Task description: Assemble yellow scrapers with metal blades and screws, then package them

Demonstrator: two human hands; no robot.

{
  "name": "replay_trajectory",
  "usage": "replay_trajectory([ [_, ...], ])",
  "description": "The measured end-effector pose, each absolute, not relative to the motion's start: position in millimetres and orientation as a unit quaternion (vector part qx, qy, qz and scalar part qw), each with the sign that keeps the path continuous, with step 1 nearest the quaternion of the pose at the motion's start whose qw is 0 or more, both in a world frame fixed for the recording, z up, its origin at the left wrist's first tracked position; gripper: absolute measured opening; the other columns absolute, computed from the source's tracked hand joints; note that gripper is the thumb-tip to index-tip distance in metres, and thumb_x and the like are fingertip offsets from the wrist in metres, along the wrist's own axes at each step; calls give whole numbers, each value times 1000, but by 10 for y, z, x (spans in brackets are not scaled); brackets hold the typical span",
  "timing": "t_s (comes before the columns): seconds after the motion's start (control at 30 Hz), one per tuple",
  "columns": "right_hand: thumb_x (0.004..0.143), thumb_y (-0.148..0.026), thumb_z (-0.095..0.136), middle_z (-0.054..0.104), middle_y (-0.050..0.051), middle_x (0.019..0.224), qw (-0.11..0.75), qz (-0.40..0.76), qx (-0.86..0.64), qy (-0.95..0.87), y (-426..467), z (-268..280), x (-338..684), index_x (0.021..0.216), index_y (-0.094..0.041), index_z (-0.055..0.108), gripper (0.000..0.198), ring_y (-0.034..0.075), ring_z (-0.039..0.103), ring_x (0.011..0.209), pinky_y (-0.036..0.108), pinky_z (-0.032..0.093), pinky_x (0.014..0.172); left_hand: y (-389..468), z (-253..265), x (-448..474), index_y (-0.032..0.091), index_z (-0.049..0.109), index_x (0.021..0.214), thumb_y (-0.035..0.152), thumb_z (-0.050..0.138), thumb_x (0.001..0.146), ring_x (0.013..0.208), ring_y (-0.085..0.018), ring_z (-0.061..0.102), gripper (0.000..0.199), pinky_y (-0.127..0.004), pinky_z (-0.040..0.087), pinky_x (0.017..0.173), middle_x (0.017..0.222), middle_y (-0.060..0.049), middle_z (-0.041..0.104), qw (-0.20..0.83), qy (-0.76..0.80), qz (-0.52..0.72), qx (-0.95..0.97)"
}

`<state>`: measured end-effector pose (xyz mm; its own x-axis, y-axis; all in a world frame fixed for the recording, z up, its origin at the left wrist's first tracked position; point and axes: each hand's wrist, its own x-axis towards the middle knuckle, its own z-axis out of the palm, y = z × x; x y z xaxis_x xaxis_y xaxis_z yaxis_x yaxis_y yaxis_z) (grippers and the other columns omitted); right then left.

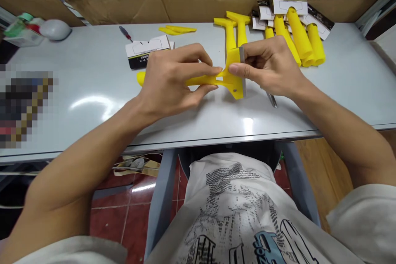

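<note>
A yellow scraper point(232, 76) with a grey metal blade along its right edge lies crosswise between my two hands, above the white table point(192, 121). Its handle is wrapped by my left hand point(176, 80), thumb and fingertips closing near the neck. My right hand point(272, 66) pinches the head, its thumb on the yellow face beside the blade; the curled fingers are partly hidden. A small screw point(234, 90) shows low on the head. From beneath my right hand sticks out a shiny metal tip point(272, 101); whether that hand holds it I cannot tell.
Beyond my hands lie yellow scraper handles point(230, 33) and, to the right, several yellow handles point(298, 35) with black-and-white cards point(289, 2). Two thin yellow pieces point(176, 29), a screwdriver point(125, 33) and a printed card point(144, 51) lie left. Cardboard point(198, 6) lines the back.
</note>
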<state>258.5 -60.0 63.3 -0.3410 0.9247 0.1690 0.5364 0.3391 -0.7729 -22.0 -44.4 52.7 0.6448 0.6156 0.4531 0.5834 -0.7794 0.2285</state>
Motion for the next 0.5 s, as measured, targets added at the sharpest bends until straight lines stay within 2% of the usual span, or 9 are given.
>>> replay_trajectory([
  [0.07,90,-100,85,68,4,79,314,339,-472,-751,-563,627,2609,79,-27,64,77,24,67,90,38,58,80,-424,531,-232,43,91,124,61,69,113,102,-31,84,30,-54,69,88,125,-5,89,24,331,261,906],
  [0.13,95,-81,92,79,6,92,341,372,-448,-738,-509,630,2660,88,-27,71,59,23,72,91,39,61,86,-378,512,-259,39,91,124,59,71,113,101,-29,84,30,-53,67,86,124,-5,89,14,325,269,907],
  [0.23,96,-51,95,86,6,116,428,363,-410,-719,-450,678,2774,106,-30,79,28,27,83,102,44,69,97,-285,454,-313,35,91,124,59,77,111,96,-28,81,31,-52,64,79,121,-5,90,-5,304,283,910],
  [0.3,96,-48,94,86,3,125,451,321,-408,-726,-456,730,2830,111,-36,81,23,32,87,113,51,72,107,-236,413,-339,37,90,126,62,76,112,96,-28,79,33,-52,63,81,122,-4,89,-3,307,282,909],
  [0.4,95,-58,97,85,1,136,453,296,-422,-727,-531,784,2813,107,-39,81,27,36,89,125,55,74,116,-209,374,-343,39,90,127,68,77,111,100,-28,77,36,-53,62,87,123,-4,88,27,325,281,903],
  [0.5,98,-51,97,87,4,126,473,311,-418,-711,-629,774,2713,97,-33,79,25,35,90,121,52,76,112,-226,372,-318,38,91,126,64,78,109,99,-29,77,33,-52,59,85,122,-5,87,33,323,276,904],
])
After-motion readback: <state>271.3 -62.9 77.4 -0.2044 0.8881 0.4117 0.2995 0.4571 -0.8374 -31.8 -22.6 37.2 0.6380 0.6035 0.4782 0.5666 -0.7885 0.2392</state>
